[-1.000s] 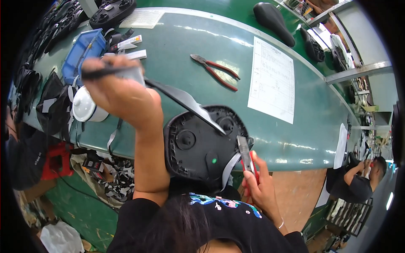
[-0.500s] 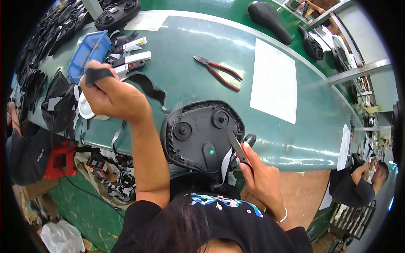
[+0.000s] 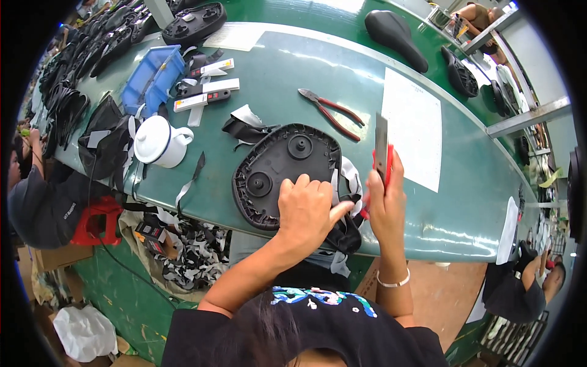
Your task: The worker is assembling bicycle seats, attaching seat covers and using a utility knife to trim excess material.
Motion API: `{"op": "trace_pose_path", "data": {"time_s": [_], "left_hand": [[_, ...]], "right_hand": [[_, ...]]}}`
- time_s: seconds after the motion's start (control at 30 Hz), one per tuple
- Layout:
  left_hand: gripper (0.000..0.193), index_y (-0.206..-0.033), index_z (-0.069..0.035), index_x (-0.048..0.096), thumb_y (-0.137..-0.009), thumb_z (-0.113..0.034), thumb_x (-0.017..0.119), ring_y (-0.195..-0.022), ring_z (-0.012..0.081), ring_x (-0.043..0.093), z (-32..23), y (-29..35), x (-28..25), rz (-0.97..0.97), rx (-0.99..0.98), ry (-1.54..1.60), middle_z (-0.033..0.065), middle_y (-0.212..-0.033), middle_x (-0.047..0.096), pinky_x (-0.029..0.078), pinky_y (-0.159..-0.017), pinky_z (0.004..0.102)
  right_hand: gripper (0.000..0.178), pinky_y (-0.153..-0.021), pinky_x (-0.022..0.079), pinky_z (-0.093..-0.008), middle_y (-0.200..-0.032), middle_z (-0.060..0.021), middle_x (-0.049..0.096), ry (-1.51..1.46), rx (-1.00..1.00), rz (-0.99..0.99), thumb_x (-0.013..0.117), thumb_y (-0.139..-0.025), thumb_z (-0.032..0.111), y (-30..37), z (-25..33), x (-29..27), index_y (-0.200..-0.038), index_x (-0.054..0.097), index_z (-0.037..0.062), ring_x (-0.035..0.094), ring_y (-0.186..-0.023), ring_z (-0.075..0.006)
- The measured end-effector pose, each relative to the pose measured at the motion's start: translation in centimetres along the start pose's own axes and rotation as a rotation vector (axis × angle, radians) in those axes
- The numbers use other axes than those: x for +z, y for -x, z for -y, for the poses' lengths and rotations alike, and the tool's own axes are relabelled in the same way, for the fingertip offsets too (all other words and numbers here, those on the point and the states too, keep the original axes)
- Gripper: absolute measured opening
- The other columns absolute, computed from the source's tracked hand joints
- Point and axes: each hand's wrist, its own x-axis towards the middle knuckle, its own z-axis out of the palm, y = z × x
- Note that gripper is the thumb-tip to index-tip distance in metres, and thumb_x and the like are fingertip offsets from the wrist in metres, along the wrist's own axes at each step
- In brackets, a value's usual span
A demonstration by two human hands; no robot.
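Observation:
A black bicycle saddle (image 3: pixel 269 162) lies upside down near the table's front edge, its ribbed rim and two round bosses facing up. Over its right part my left hand (image 3: pixel 306 211) is closed, fingers curled on the base and thumb stretched past the rim. A flap of black and white cover material (image 3: pixel 348 183) hangs loose along that right side, partly hidden by the hand. Just to the right, my right hand (image 3: pixel 386 205) grips a red utility knife (image 3: pixel 383 153), blade pointing up and away from the saddle. Behind the saddle lies a crumpled black-and-white strip (image 3: pixel 247 125).
Red-handled cutting pliers (image 3: pixel 333 114) and a white paper sheet (image 3: pixel 413 128) lie beyond. To the left stand a white enamel mug (image 3: pixel 162 142), a blue bin (image 3: pixel 153 79) and boxed blades (image 3: pixel 205 98). More saddles (image 3: pixel 396 38) sit behind. A co-worker (image 3: pixel 46 196) is at left.
My left hand has come back from the far left down onto the saddle. The strip it held now lies behind the saddle. The knife has lifted off the rim, and the saddle has turned.

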Motion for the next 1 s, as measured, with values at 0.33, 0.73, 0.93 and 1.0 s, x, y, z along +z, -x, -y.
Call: {"op": "trace_pose_path", "data": {"time_s": [0.33,0.73,0.93,1.0], "left_hand": [[0.013,-0.064,-0.006,0.059,-0.073,-0.015,0.064,-0.063,0.0184,0.047,1.2,0.9,0.1,-0.040,-0.038,0.451,0.0011,-0.060,0.055,0.033,-0.067,0.0340],[0.024,-0.081,0.000,0.060,-0.091,-0.021,0.057,-0.070,0.0082,0.051,2.8,-0.3,-4.0,-0.448,-0.142,1.211,0.0015,-0.076,0.058,0.041,-0.064,0.0242],[0.045,-0.090,0.001,0.065,-0.084,-0.044,0.061,-0.073,0.0288,0.060,11.6,-6.6,-3.2,0.283,-0.208,0.183,0.0152,-0.079,0.064,0.047,-0.069,0.0327],[0.044,-0.085,0.003,0.065,-0.084,-0.041,0.064,-0.073,0.0199,0.060,12.6,-8.6,-4.7,0.361,-0.250,0.483,0.0120,-0.075,0.063,0.047,-0.068,0.0319]], "right_hand": [[0.055,-0.058,0.048,-0.0342,-0.092,-0.0159,0.067,0.793,-0.333,0.334,0.064,-0.082,0.011,5.0,1.3,-3.4,-0.134,0.047,0.0127,0.064,-0.070,-0.0305],[0.049,-0.059,0.049,-0.0323,-0.088,-0.0127,0.067,0.363,-0.156,0.207,0.069,-0.081,0.019,7.5,-1.6,-7.1,-0.126,0.052,0.0075,0.064,-0.066,-0.0221],[0.047,-0.067,0.049,-0.0341,-0.085,-0.0111,0.064,0.183,-0.172,0.432,0.070,-0.083,0.022,-0.8,-2.7,-1.4,-0.120,0.049,0.0038,0.062,-0.069,-0.0223],[0.037,-0.055,0.049,-0.0283,-0.081,-0.0049,0.063,-0.118,-0.017,0.380,0.066,-0.085,0.018,-5.2,-3.1,-3.0,-0.117,0.051,0.0071,0.061,-0.062,-0.0129]]}}
